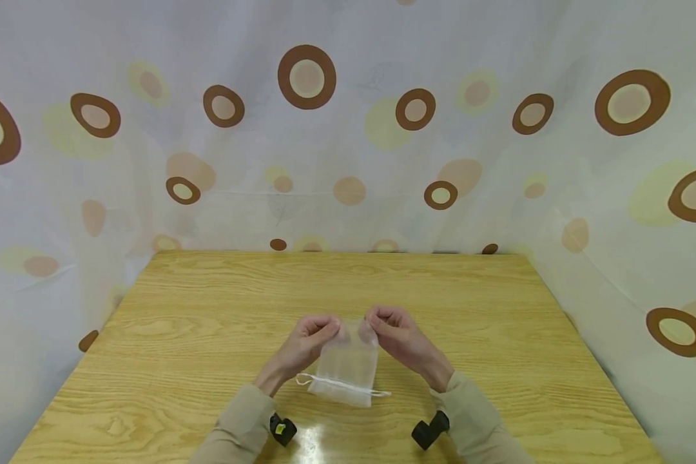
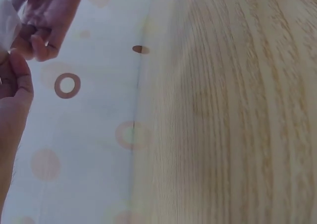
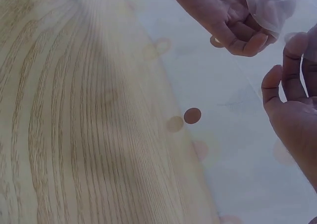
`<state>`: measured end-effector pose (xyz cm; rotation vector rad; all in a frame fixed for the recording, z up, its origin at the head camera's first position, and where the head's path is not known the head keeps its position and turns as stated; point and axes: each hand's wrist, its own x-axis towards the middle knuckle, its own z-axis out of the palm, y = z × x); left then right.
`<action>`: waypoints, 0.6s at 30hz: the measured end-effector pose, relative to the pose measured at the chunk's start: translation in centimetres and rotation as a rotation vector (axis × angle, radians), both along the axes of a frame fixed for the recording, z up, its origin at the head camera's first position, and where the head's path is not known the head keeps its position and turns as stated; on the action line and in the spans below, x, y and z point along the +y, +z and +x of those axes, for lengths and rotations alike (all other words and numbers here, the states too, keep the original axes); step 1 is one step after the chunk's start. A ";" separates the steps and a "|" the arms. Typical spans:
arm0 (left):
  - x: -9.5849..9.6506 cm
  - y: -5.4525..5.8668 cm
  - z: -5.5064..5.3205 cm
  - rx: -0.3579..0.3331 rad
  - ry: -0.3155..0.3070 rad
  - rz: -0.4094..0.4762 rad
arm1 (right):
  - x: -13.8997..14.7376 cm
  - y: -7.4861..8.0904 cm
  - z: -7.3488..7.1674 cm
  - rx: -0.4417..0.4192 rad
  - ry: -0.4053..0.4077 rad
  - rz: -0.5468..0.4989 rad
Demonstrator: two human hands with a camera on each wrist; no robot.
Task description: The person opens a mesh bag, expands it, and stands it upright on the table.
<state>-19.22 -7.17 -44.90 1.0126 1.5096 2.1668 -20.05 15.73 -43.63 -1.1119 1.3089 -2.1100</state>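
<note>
A sheer white drawstring pouch (image 1: 348, 364) hangs between the two hands in the head view, its corded end toward the person. My left hand (image 1: 306, 341) pinches its far left corner between thumb and curled fingers. At the far right corner, my right hand (image 1: 399, 335) pinches the cloth the same way. The white drawstring (image 1: 342, 385) runs across the near end, with a loop sticking out at each side. Part of the sheer cloth (image 3: 267, 8) shows at the fingers in the right wrist view.
Under the hands lies a wood-grain table (image 1: 209, 303). A pale curtain (image 1: 348, 142) with brown ringed spots stands behind it and along both sides. Black wrist devices (image 1: 282, 428) sit at the sleeves.
</note>
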 end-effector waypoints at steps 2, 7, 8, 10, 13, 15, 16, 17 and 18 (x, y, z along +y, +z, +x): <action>-0.2 -0.1 -0.1 0.038 -0.003 -0.004 | 0.2 0.0 0.1 0.006 -0.040 0.042; -0.4 -0.2 0.0 0.104 0.118 -0.113 | 0.4 -0.2 0.1 0.038 -0.086 0.110; -0.4 -0.2 0.1 0.100 0.136 -0.132 | 0.4 -0.2 0.1 0.046 -0.075 0.100; -0.3 -0.2 0.2 0.084 0.153 -0.143 | 0.3 -0.3 0.0 0.046 -0.032 0.055; 0.0 -0.1 0.3 0.061 0.163 -0.146 | 0.1 -0.3 -0.1 0.015 0.028 -0.011; 0.2 -0.1 0.3 0.052 0.166 -0.135 | -0.1 -0.4 -0.2 -0.022 0.057 -0.044; 0.3 -0.1 0.3 0.045 0.167 -0.125 | -0.2 -0.4 -0.1 -0.039 0.069 -0.056; 0.4 0.0 0.3 0.043 0.169 -0.108 | -0.2 -0.4 -0.1 -0.057 0.077 -0.063; 0.5 0.0 0.4 0.033 0.164 -0.085 | -0.3 -0.4 -0.1 -0.074 0.085 -0.067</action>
